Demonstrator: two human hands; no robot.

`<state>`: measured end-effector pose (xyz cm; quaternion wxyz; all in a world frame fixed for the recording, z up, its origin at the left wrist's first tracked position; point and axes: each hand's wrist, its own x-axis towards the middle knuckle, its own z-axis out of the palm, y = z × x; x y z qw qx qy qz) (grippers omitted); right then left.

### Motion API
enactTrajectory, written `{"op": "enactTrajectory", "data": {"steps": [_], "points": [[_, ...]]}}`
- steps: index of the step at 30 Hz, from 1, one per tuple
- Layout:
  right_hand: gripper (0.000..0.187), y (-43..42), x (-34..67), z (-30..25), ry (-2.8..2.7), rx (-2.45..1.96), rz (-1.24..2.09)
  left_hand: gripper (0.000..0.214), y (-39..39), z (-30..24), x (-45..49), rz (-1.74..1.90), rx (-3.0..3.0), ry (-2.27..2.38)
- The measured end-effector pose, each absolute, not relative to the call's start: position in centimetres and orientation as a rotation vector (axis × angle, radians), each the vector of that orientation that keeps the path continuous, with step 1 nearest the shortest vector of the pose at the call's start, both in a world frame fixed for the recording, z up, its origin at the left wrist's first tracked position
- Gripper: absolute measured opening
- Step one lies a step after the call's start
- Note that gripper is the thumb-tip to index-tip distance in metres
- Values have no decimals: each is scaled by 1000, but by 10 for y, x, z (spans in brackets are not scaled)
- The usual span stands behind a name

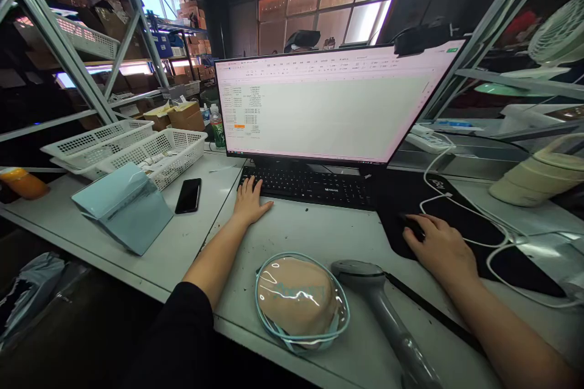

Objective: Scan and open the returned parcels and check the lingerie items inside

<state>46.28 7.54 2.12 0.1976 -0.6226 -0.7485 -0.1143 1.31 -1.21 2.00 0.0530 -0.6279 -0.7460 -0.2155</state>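
My left hand (249,202) rests with fingers spread on the left end of a black keyboard (310,187). On the dark mouse pad (395,194), my right hand (440,246) is wrapped over a black computer mouse (412,226), which it mostly hides. Behind the keyboard stands a wide monitor (328,109) showing a spreadsheet with one orange cell. Between my forearms lies a round clear pouch (298,298) with light-blue piping and something beige inside. Beside it, a grey handheld barcode scanner (383,310) lies near the table edge.
Left of the keyboard lie a black phone (188,196) and a folded light-blue sheet (125,209). White perforated baskets (182,155) and a green-labelled bottle (218,127) stand behind. At right, white cables (490,219) cross the pad near a cream cup (533,173). Metal shelving (123,30) flanks the table.
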Motion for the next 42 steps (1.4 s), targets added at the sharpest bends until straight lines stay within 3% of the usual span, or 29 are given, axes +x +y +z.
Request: {"op": "enactTrajectory", "data": {"steps": [42], "points": [[36, 81, 472, 7, -2017, -1521, -395, 82, -12, 16, 15, -669, -1830, -2209]]}}
